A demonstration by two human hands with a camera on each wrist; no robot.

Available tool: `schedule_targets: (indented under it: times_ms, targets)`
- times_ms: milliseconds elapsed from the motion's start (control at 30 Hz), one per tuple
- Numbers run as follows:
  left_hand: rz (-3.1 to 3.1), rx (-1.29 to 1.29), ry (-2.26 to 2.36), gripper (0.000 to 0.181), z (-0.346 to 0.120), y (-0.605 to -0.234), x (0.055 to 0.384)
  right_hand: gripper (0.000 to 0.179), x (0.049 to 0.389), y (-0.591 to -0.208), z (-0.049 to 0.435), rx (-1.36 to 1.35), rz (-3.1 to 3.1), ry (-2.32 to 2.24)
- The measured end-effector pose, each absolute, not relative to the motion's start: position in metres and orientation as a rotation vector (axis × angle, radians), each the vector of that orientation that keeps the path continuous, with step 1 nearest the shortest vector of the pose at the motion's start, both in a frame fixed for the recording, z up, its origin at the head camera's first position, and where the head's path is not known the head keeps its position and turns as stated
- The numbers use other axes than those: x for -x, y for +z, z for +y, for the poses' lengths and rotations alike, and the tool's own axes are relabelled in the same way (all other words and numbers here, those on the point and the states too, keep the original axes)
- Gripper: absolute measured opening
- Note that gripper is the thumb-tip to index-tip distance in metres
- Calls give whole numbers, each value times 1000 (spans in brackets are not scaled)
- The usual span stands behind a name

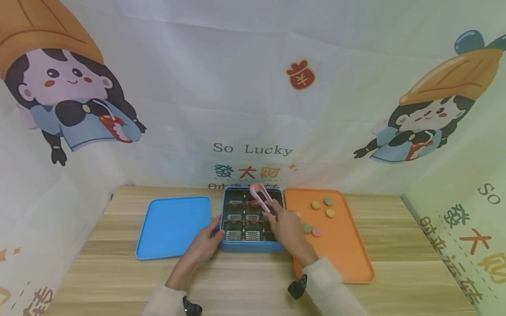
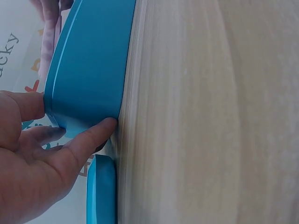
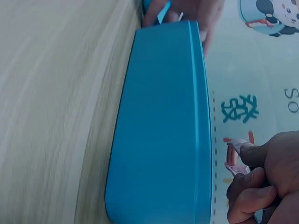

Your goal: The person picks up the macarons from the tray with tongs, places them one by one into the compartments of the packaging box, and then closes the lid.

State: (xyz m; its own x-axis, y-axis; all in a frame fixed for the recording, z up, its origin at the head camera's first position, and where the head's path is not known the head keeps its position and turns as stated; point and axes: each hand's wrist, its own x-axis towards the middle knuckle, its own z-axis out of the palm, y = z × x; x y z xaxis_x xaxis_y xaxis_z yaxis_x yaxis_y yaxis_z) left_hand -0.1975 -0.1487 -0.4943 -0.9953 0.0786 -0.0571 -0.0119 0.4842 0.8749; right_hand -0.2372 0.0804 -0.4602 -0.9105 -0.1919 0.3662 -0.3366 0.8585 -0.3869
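Observation:
A blue box (image 1: 251,247) with a black divided insert (image 1: 243,224) stands on the table. At its front left corner is my left hand (image 1: 206,243); the left wrist view shows the thumb at the rim and nearly straight fingers (image 2: 93,140) against the side. My right hand (image 1: 290,228) grips pink tongs (image 1: 258,195) above the box's right part. In the right wrist view, its curled fingers (image 3: 252,200) hold the tongs (image 3: 233,156) beyond the rim. A small reddish piece (image 1: 254,202) shows in a back compartment, partly behind the tongs.
An orange tray (image 1: 340,252) lies right of the box, partly under my right forearm. Several small round pieces, among them a yellow one (image 1: 330,213), a green one (image 1: 328,201) and a pink one (image 1: 316,231), lie on it. Left is a flat blue lid (image 1: 174,228). A printed cloth (image 1: 253,101) hangs behind.

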Motion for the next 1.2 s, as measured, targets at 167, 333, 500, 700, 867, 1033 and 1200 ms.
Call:
schedule_targets:
  times_ms: [167, 333, 500, 700, 867, 1033, 1200]
  targets:
    - [2631, -69, 1555, 55, -149, -495, 197, 31, 234, -460, 68, -454, -2723, 628]
    - [2636, -64, 1543, 54, -148, -495, 199, 34, 232, -463, 57, -490, -2730, 608]
    - [2646, -57, 1528, 54, -147, -497, 200, 47, 233, -466, 47, -478, -2776, 586]
    - [2649, -53, 1536, 54, -148, -498, 201, 39, 234, -469, 41, -464, -2815, 592]
    - [2658, -43, 1520, 54, -148, -498, 199, 35, 234, -470, 39, -480, -2825, 592]
    - [2657, -51, 1505, 54, -148, -498, 198, 36, 233, -471, 38, -466, -2848, 596]
    - [2663, -58, 1501, 54, -148, -498, 199, 39, 233, -473, 39, -468, -2815, 580]
